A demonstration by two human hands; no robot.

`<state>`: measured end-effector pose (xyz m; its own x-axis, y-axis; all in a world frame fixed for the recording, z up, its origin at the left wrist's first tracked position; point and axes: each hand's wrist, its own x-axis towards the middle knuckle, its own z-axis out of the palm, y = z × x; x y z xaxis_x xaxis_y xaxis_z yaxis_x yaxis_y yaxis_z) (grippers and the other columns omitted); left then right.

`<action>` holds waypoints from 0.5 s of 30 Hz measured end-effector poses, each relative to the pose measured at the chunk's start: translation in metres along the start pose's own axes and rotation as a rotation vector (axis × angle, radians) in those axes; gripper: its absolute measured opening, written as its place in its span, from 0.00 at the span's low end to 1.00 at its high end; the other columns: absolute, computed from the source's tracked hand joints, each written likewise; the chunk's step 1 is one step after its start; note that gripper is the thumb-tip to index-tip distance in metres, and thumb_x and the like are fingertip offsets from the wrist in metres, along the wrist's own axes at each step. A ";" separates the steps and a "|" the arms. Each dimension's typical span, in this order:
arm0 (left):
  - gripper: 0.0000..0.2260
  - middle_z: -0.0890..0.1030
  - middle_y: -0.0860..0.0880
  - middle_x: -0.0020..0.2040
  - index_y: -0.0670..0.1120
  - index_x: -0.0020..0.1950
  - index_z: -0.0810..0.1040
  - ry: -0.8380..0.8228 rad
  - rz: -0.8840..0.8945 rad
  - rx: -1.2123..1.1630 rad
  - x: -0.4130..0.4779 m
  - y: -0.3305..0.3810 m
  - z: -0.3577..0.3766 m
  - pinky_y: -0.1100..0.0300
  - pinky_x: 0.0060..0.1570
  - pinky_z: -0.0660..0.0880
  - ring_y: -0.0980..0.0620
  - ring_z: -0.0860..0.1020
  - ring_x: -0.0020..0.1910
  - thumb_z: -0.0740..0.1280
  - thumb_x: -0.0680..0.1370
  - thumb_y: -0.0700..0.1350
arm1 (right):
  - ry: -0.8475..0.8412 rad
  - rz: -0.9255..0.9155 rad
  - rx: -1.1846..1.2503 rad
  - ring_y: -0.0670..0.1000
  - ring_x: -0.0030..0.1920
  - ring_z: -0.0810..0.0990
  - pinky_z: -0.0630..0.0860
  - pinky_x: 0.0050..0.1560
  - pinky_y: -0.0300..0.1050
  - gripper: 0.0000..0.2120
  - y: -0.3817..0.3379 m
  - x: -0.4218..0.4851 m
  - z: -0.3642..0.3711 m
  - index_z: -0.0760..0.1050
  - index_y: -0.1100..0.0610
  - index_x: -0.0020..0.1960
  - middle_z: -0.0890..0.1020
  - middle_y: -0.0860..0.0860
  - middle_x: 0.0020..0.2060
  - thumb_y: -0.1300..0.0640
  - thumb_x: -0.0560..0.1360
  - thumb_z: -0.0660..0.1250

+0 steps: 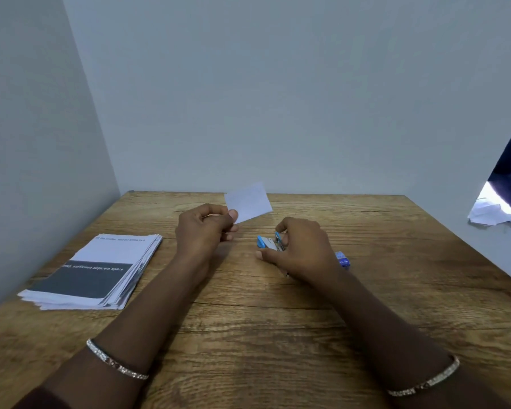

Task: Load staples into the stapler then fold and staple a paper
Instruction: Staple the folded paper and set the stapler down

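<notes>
The left thumb (233,215) and the fingers curled beside it pinch the lower left corner of a small folded paper (248,202). The left hand (204,231) is raised a little above the table (278,335), back of the hand toward the camera, with the forearm running down to the lower left. A thin bracelet (115,360) circles that wrist.

The right hand's fingers (283,228) are bent over the stapler (267,243) and grip it from the far side. The thumb lies stretched along its near side. The right hand (304,249) sits low at the tabletop, knuckles up, its forearm angled to the lower right, with a second bracelet (425,379) on the wrist.

The paper is a plain white rectangle, tilted, sticking up and to the right from the pinch, and clear of the table. The stapler is small and blue with bare silver metal showing between its blue parts. It is at the middle of the table, just right of the left hand, and the right palm hides its rear half. Whether it rests on the wood or is lifted slightly cannot be told.

A small blue box (342,259) peeks out just behind the right hand. A stack of printed sheets (95,270) lies well apart on the left of the table.
</notes>
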<state>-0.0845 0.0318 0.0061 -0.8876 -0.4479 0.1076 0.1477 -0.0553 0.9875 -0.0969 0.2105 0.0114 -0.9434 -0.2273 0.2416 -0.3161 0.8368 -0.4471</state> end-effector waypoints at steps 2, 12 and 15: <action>0.04 0.85 0.42 0.37 0.40 0.44 0.83 -0.012 -0.035 -0.035 0.000 0.000 0.001 0.54 0.45 0.82 0.47 0.82 0.36 0.76 0.73 0.39 | 0.009 0.013 0.000 0.52 0.55 0.79 0.75 0.51 0.47 0.25 -0.001 0.000 0.001 0.78 0.56 0.60 0.83 0.51 0.51 0.41 0.71 0.75; 0.03 0.82 0.43 0.39 0.39 0.44 0.79 -0.065 -0.152 -0.329 -0.006 0.001 0.006 0.64 0.35 0.82 0.53 0.83 0.34 0.73 0.76 0.36 | -0.075 0.165 0.980 0.50 0.46 0.82 0.79 0.50 0.46 0.14 0.012 0.010 0.008 0.82 0.61 0.59 0.85 0.55 0.45 0.59 0.74 0.75; 0.04 0.83 0.39 0.41 0.37 0.46 0.80 -0.104 -0.109 -0.283 -0.007 0.000 0.008 0.63 0.36 0.82 0.52 0.84 0.36 0.72 0.76 0.37 | -0.189 0.154 1.174 0.51 0.45 0.83 0.80 0.50 0.43 0.16 0.007 0.009 0.009 0.80 0.65 0.63 0.85 0.57 0.45 0.62 0.76 0.72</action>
<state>-0.0813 0.0421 0.0059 -0.9426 -0.3326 0.0287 0.1519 -0.3508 0.9241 -0.1085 0.2100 0.0025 -0.9482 -0.3162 0.0300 -0.0044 -0.0813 -0.9967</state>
